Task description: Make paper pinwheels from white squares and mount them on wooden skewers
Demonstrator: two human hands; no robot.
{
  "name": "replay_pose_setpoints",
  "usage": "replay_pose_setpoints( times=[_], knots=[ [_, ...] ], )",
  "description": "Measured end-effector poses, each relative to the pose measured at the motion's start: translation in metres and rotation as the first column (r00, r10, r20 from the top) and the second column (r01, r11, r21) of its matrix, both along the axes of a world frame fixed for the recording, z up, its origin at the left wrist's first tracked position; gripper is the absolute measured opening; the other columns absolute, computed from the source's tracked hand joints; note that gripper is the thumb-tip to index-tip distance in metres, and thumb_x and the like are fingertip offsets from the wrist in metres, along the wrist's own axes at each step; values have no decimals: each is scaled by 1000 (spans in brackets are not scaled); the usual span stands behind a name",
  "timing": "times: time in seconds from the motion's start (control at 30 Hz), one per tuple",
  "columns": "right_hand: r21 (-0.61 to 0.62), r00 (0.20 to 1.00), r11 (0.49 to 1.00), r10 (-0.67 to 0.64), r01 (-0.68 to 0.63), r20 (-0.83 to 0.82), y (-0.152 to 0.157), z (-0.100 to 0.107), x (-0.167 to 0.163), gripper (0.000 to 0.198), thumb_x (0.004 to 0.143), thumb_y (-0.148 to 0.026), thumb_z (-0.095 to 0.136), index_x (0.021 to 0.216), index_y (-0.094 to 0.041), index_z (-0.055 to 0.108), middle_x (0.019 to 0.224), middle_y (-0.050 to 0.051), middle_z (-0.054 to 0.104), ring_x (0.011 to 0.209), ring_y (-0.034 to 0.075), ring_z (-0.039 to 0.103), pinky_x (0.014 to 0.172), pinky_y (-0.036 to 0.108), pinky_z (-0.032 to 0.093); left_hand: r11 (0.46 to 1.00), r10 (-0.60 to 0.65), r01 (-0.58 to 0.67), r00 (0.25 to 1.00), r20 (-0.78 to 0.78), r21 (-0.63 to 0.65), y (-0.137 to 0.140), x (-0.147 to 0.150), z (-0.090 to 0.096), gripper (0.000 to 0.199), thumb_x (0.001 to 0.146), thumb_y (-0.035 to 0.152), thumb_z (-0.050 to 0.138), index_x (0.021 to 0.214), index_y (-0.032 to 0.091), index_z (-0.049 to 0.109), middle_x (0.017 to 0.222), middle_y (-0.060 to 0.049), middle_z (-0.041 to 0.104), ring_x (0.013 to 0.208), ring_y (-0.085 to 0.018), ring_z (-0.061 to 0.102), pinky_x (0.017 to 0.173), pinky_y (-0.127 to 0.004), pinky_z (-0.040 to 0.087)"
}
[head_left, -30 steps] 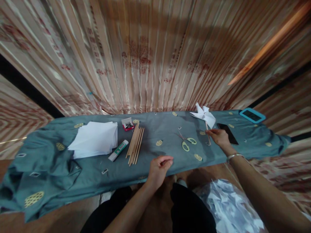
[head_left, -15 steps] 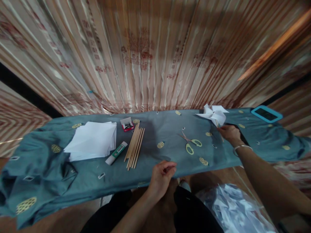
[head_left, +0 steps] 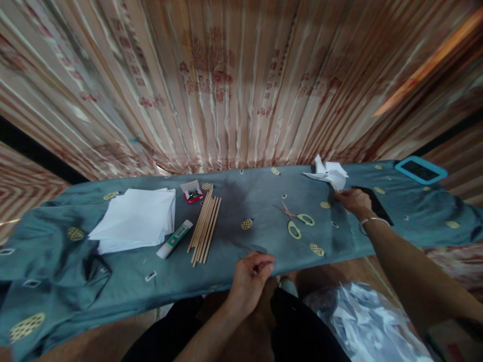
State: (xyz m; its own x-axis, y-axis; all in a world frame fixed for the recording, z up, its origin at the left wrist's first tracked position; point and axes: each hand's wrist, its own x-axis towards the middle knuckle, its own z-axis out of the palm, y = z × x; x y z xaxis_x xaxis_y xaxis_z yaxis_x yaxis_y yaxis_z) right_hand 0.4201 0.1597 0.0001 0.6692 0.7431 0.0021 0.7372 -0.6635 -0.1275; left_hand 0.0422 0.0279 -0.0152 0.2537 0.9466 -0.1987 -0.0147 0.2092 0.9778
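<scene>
At the right of the table my right hand [head_left: 356, 203] is closed on the thin stick of a white paper pinwheel [head_left: 334, 176]. Its folded blades stand just beyond my fingers, tilted away. My left hand [head_left: 251, 279] hovers by the table's front edge with fingers curled and thumb drawn in; whatever is in it, if anything, cannot be made out. Between the two hands lie scissors [head_left: 294, 219] with pale green handles, their blades a little apart. Left of them is a row of wooden sticks [head_left: 206, 229].
Left on the teal cloth [head_left: 124, 281] are a stack of white paper [head_left: 136, 216], a green-and-white box [head_left: 175, 239] and a small red box [head_left: 192, 192] of dark pieces. A black flat item [head_left: 375, 206] and blue-framed tablet [head_left: 420, 170] lie right. A bag of white paper shapes [head_left: 366, 322] is below.
The pinwheel has turned and tipped in my right hand, so its blades show more edge-on. My left hand stays curled in nearly the same place. The view has shifted slightly.
</scene>
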Motion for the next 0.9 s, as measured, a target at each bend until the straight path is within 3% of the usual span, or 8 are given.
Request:
replay_pose_setpoints(
  times=[0.13,0.3,0.43,0.53,0.63,0.73,0.83,0.9],
  knots=[
    [32,1000,999,0,0,16,1,-2,2,32,74,-44,65,80,-14,74,79,18,65,71,24,59,63,35,38,1000,-5,5,1000,-21,0,-2,0,0,17,67,21,61,77,19,75,69,-2,60,66,-14,51,64,-25,42],
    [42,999,999,8,-10,37,-8,-2,-1,32,74,-43,65,80,-12,74,80,21,66,71,27,62,61,36,38,1000,-24,24,997,-75,0,-3,-1,2,20,69,20,60,81,19,76,73,-3,63,66,-15,52,65,-25,43],
    [76,997,996,41,-45,64,-29,-5,-15,38,81,-39,57,101,-10,71,97,28,67,86,34,64,66,39,40,999,-47,49,995,-83,19,-5,-4,5,20,72,22,61,85,20,76,79,-4,67,70,-15,55,66,-26,43],
    [155,990,980,110,-122,86,-46,-10,-42,39,85,-32,50,115,-11,64,110,25,66,100,34,63,75,39,42,997,-46,52,995,-89,60,-5,-7,7,21,75,23,59,86,20,76,79,-4,68,70,-15,56,67,-26,43],
    [317,943,888,324,-332,79,-56,-12,-86,34,85,-29,46,109,-16,66,111,19,68,104,32,62,83,38,44,997,-26,33,994,-107,70,-5,-9,8,20,77,23,58,86,19,76,78,-4,69,69,-15,57,67,-25,45],
    [379,869,809,495,-449,-25,-54,-7,-144,32,83,-32,47,102,-19,68,104,12,72,97,29,66,85,37,47,997,-29,37,993,-114,67,-8,-5,6,20,78,22,58,86,20,76,80,-4,71,70,-16,58,68,-25,46],
    [377,712,700,689,-606,-135,-45,4,-210,27,83,-34,50,96,-21,70,100,7,73,89,25,68,82,34,48,994,-80,87,991,-104,69,-19,2,1,21,78,20,57,87,19,76,82,-5,72,72,-17,61,69,-27,47],
    [363,537,571,819,-736,-200,-40,12,-255,24,84,-31,50,92,-23,70,94,5,74,84,22,68,78,31,48,989,-121,128,988,-97,71,-29,9,-4,21,77,18,58,88,19,76,85,-6,73,75,-18,63,70,-27,48]
  ],
)
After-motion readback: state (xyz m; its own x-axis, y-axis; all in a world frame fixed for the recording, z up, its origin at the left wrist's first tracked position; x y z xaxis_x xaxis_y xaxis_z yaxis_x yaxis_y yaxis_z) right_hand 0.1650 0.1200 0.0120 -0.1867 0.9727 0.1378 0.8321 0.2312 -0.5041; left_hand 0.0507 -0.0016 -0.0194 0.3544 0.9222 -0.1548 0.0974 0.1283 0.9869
